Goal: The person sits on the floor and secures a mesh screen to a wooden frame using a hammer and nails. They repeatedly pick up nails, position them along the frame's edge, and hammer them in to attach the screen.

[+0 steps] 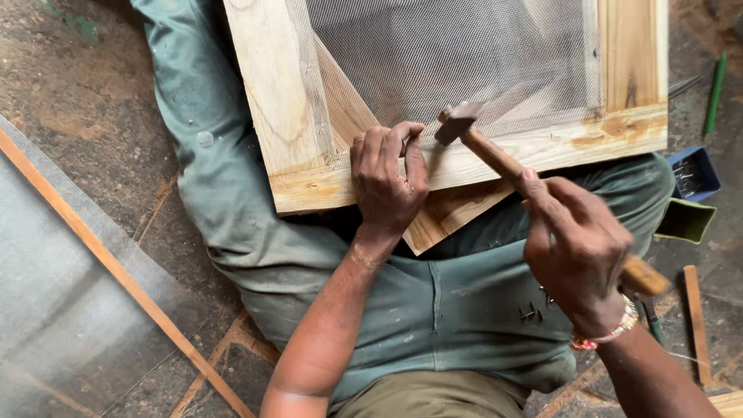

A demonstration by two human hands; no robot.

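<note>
A pale wooden frame (271, 101) with grey wire mesh (457, 54) stretched over it rests across my lap. My left hand (385, 179) presses on the frame's near rail, its fingertips pinched together at the mesh edge, probably on a small nail too tiny to make out. My right hand (576, 248) grips the wooden handle of a hammer (484, 147). The hammer's metal head hovers just right of my left fingertips, above the rail. Several small nails (532, 313) lie on my green trousers near my right wrist.
A second mesh panel with an orange wooden edge (101, 248) lies on the dirt floor at the left. At the right sit a small blue box of fasteners (695, 174), a green box (685, 220), a green pencil (713, 93) and a wood strip (696, 325).
</note>
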